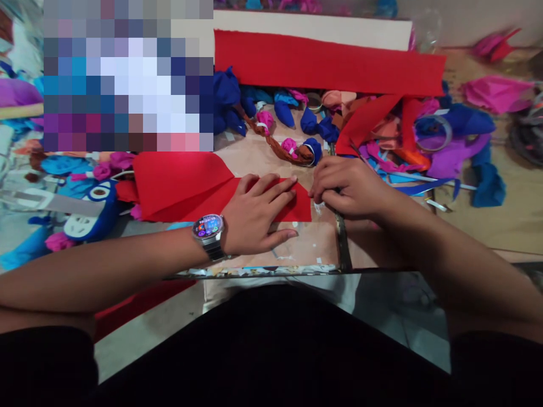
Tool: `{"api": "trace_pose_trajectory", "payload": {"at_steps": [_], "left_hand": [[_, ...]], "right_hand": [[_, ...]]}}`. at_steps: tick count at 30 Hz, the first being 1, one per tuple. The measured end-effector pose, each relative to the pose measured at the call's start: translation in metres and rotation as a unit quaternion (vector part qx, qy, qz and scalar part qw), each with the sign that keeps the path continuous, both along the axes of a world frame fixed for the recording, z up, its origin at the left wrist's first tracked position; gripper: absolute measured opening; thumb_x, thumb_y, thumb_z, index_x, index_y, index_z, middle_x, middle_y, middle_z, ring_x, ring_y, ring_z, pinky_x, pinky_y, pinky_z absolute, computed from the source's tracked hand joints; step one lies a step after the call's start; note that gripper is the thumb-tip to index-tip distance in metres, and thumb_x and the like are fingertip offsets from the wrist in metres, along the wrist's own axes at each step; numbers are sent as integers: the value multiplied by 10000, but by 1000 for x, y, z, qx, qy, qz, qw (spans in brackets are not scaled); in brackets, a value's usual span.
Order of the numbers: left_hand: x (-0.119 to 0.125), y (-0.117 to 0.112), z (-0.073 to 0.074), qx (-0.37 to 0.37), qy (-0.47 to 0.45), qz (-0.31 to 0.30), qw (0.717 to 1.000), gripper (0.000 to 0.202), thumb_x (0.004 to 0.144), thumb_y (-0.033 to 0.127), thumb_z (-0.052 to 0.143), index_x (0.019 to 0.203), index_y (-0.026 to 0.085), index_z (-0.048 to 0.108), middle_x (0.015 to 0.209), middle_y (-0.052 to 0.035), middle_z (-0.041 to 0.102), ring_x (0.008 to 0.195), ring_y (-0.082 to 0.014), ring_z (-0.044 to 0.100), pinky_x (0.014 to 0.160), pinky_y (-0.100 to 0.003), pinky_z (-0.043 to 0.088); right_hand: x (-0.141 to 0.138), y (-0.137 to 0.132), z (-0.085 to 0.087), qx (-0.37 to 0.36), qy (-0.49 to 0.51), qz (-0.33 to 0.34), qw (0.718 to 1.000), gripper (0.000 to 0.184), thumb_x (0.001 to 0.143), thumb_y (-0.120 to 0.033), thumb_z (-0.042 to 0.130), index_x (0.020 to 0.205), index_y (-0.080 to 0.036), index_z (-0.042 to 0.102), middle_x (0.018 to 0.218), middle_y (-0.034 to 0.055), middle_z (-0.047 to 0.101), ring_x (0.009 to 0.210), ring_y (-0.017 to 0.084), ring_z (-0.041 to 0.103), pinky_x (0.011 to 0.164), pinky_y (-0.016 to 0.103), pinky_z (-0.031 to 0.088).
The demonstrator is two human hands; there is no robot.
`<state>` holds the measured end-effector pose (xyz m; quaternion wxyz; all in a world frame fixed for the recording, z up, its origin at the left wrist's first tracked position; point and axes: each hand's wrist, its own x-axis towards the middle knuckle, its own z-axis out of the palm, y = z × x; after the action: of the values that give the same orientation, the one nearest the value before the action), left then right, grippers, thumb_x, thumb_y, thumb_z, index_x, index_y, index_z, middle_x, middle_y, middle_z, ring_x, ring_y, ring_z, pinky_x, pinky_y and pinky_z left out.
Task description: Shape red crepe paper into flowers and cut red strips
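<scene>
My left hand (257, 217), with a watch (207, 227) on its wrist, lies flat with spread fingers on a folded red sheet (182, 183) that looks like crepe paper or thin cloth. The sheet's straight strip runs under this hand and ends just right of its fingertips. Close to that right end, my right hand (350, 186) is closed, its fingers curled and the tips pinched together just above the tabletop. Whatever may be between those fingertips is too small or hidden to make out.
Beyond my hands lies a twisted brown piece with pink and blue knots (292, 151). A long red strip (326, 63) lies across the back. Crumpled coloured pieces and a tape roll (433, 133) crowd the right. A blue and white device (91, 209) sits left.
</scene>
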<state>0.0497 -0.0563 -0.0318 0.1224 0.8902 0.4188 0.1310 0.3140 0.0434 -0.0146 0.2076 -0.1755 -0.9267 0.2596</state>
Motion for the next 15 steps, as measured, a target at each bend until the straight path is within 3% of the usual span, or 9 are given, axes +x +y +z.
{"api": "trace_pose_trajectory", "payload": {"at_steps": [5, 11, 15], "left_hand": [[0, 0, 0, -5, 4, 2, 1000, 712, 996, 707, 526, 1516, 225, 593, 1707, -151, 455, 1513, -450, 408, 1206, -648, 267], [-1, 0, -1, -6, -5, 1, 1000, 735, 996, 706, 528, 1557, 232, 559, 1693, -143, 476, 1522, -442, 400, 1212, -634, 262], [-1, 0, -1, -5, -11, 4, 1000, 723, 995, 706, 532, 1538, 232, 577, 1695, -155, 469, 1521, -455, 396, 1204, -639, 273]], "right_hand": [[0, -1, 2, -5, 22, -13, 1000, 279, 872, -128, 545, 745, -253, 759, 722, 15, 751, 846, 217, 701, 820, 381, 574], [-3, -2, -4, -7, 34, -17, 999, 267, 826, -97, 571, 835, -246, 793, 998, 30, 839, 991, 246, 715, 918, 427, 580], [-2, -1, -4, -8, 12, -5, 1000, 280, 835, -98, 568, 834, -253, 800, 880, 19, 822, 961, 243, 708, 892, 405, 576]]}}
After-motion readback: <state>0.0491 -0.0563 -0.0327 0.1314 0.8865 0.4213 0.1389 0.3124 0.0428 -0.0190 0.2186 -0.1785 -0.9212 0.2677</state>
